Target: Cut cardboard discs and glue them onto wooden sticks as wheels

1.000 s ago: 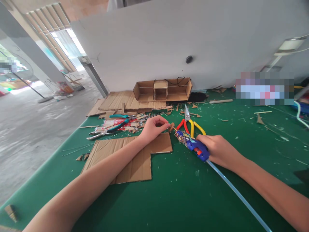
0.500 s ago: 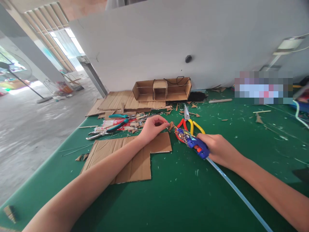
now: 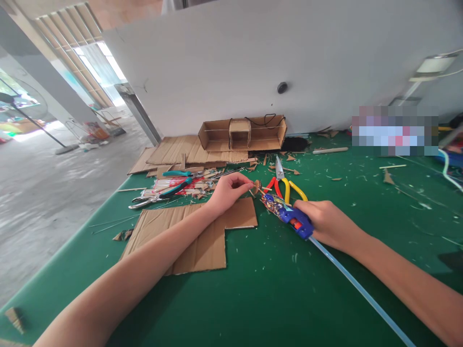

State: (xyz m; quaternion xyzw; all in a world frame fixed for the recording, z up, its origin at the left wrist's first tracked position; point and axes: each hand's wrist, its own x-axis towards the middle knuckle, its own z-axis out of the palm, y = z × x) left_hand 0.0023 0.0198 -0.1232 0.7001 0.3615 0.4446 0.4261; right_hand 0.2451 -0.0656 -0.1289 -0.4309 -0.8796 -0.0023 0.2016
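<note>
My left hand [image 3: 229, 195] pinches a thin stick that carries a small brown cardboard disc [image 3: 257, 186] just beyond the fingertips. In my right hand [image 3: 325, 219] is a blue hot glue gun [image 3: 302, 224], its nozzle pointing left at the disc. Whether the nozzle touches the disc cannot be made out. A long clear glue stick [image 3: 349, 275] runs out of the gun's back toward the lower right. Beneath my left forearm lies an L-shaped piece of cardboard [image 3: 206, 253]. A cutting tool with red and yellow handles [image 3: 287, 190] rests just behind the gun.
Teal-handled pliers [image 3: 177, 188] lie on thin sticks in red-marked wrapping at the left. A cardboard box frame [image 3: 265, 137] with black cord stands against the grey wall. Cardboard sheets [image 3: 188, 149] lie beside it. Scraps litter the green tabletop [image 3: 271, 299].
The small disc has turned slightly in my left fingers, and a bit of stick now shows to its right. The glue gun's nozzle has shifted slightly down. Both arms are nearly still.
</note>
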